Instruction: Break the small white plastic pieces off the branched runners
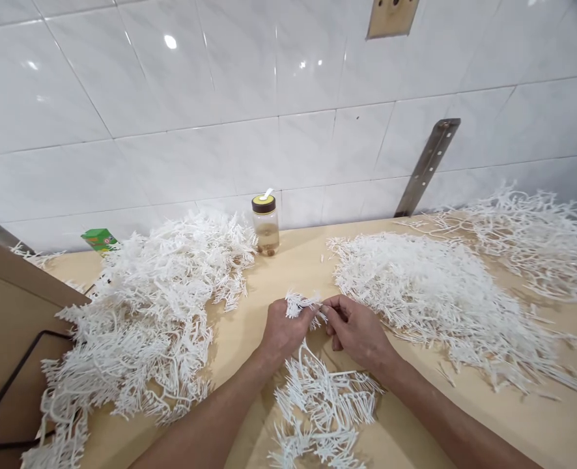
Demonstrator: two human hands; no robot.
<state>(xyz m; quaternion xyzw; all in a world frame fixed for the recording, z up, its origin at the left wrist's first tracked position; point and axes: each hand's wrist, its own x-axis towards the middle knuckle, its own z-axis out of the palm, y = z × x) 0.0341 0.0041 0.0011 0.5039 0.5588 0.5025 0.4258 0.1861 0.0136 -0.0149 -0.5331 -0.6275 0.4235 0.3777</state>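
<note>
My left hand (pixel 287 329) is closed around a white branched plastic piece (pixel 298 303), whose comb-like tips stick out above the fingers. Close beside it, my right hand (pixel 354 329) pinches at the right end of that piece with thumb and forefinger. The exact spot between those fingertips is too small to make out. Below both hands, between my forearms, lies a loose cluster of white branched pieces (pixel 325 404) on the tan tabletop (pixel 239 358).
A large tangled white heap (pixel 156 312) lies left, a flatter pile of small white pieces (pixel 430 286) right, and bare stringy strands (pixel 537 241) far right. A lidded jar (pixel 267 228), green box (pixel 99 240), cardboard box (pixel 15 339) and metal bracket (pixel 428 167) stand around. Behind is a tiled wall (pixel 220 163).
</note>
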